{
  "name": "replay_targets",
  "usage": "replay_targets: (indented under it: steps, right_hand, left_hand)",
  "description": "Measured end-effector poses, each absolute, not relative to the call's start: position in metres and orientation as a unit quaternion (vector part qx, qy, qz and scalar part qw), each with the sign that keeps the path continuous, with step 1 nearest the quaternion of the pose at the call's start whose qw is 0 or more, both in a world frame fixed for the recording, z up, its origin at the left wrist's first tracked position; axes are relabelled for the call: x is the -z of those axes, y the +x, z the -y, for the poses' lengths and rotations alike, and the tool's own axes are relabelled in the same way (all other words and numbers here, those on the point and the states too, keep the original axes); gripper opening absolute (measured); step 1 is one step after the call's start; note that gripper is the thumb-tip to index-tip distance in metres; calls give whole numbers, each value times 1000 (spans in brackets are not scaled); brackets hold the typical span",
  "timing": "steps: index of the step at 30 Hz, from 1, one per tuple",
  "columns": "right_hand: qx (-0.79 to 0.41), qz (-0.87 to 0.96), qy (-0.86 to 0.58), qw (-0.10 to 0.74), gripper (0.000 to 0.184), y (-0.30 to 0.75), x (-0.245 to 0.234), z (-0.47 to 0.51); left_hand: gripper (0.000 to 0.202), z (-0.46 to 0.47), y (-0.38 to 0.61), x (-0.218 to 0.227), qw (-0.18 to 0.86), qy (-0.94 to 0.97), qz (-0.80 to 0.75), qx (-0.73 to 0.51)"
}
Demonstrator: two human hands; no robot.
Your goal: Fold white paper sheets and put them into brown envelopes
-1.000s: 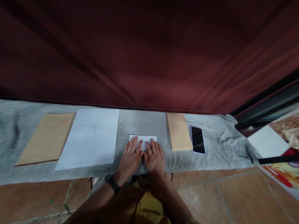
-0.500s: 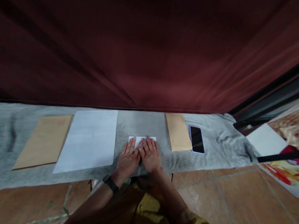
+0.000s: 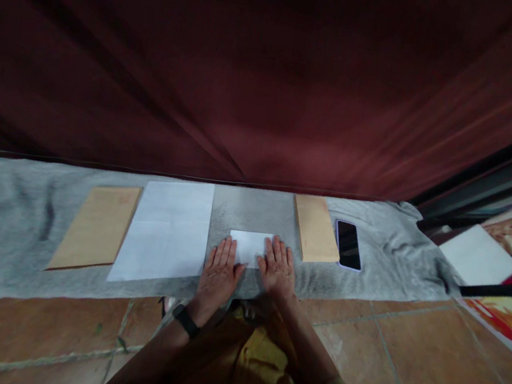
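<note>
A small folded white paper (image 3: 250,249) lies flat on the grey cloth (image 3: 253,208) in front of me. My left hand (image 3: 221,273) rests flat at its left edge, fingers stretched forward. At the right edge lies my right hand (image 3: 279,269), palm down with the fingers extended. Neither hand grips anything. To the left of my left hand is a stack of white paper sheets (image 3: 166,230), and beyond it a brown envelope (image 3: 95,226). A narrower stack of brown envelopes (image 3: 316,230) sits right of my right hand.
A smartphone (image 3: 348,244) with a dark screen lies beside the narrower envelopes. A dark red curtain (image 3: 261,90) hangs behind the cloth-covered surface. Dark bars (image 3: 501,289) and a printed poster or box (image 3: 506,322) are at the far right. Brown floor tiles (image 3: 381,352) show below.
My hands have moved apart, from together over the middle of the small paper to its two side edges, uncovering its middle. The whole view has shifted slightly.
</note>
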State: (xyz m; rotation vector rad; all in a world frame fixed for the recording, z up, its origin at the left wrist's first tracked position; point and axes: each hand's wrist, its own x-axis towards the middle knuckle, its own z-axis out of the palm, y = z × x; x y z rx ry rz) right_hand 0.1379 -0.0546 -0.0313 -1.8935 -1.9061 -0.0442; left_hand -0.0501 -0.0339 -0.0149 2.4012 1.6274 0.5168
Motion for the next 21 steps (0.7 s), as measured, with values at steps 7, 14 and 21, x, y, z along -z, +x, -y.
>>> replay_targets:
  steps: [7, 14, 21]
  right_hand:
    - [22, 692, -691, 208, 56, 138, 31, 54]
    - [25, 693, -695, 189, 57, 138, 30, 55]
    - [32, 691, -696, 191, 56, 138, 32, 55]
  left_hand:
    - [60, 59, -52, 15, 51, 862, -486, -136]
    - [65, 79, -72, 16, 2, 884, -453, -117]
    - [56, 62, -62, 0, 1, 873, -469, -130]
